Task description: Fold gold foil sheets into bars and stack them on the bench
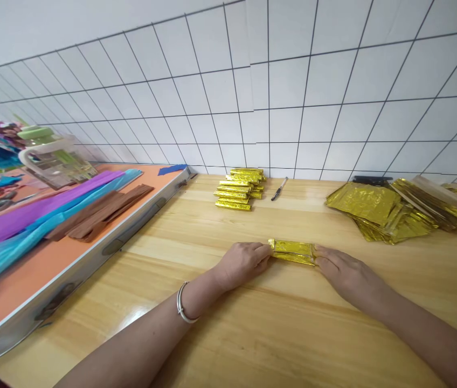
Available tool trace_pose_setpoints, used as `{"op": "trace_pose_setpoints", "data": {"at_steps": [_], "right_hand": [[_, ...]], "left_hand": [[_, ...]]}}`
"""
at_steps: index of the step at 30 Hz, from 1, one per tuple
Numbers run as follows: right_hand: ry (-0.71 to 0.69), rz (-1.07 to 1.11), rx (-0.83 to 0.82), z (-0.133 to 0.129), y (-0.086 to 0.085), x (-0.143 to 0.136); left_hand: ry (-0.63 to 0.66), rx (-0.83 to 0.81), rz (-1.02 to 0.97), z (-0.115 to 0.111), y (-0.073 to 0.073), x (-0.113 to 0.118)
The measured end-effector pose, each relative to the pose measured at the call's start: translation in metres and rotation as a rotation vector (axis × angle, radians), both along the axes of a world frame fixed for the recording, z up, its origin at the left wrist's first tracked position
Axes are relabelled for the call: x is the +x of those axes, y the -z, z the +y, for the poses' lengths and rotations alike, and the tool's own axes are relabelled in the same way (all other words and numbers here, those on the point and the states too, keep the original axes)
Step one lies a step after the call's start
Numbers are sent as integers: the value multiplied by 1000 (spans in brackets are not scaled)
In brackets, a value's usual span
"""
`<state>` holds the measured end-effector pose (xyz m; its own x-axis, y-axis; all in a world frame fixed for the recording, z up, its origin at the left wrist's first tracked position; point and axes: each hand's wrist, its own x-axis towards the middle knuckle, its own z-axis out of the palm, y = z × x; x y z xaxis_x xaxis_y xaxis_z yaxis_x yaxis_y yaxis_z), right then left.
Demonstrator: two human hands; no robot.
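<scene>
A strip of folded gold foil paper [294, 248] lies on the wooden table between my two hands. My left hand [247, 262] is closed on its left end, and a bangle circles that wrist. At the right end, my right hand [339, 269] has its fingers closed on the foil. Fold lines run along the strip's length. Further back, several narrow folded gold foil strips [234, 194] are piled up near the wall. A loose stack of flat gold foil sheets [368, 207] lies to the right, beyond my right hand.
A pen [279, 189] lies by the tiled wall [289, 86]. To the left, an orange-topped board [103, 253] bears purple paper [70, 199], blue paper, brown strips [103, 215] and a clear jug [59, 161]. A black object [372, 180] sits behind the foil sheets.
</scene>
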<state>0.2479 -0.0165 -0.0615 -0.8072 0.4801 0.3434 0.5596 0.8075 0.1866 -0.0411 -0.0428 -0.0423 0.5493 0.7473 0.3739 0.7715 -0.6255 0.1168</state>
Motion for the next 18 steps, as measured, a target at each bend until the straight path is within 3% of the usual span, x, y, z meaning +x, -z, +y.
{"op": "trace_pose_setpoints", "data": {"at_steps": [8,14,18], "right_hand": [[-18,-7,14,1,-1,0],[33,45,-30,2,-5,-3],[-2,91,-159,4,-13,-3]], "left_hand": [[113,5,87,-4,-10,-3],[59,-44,84,-5,-9,0],[31,-64,62,-4,-7,3]]}}
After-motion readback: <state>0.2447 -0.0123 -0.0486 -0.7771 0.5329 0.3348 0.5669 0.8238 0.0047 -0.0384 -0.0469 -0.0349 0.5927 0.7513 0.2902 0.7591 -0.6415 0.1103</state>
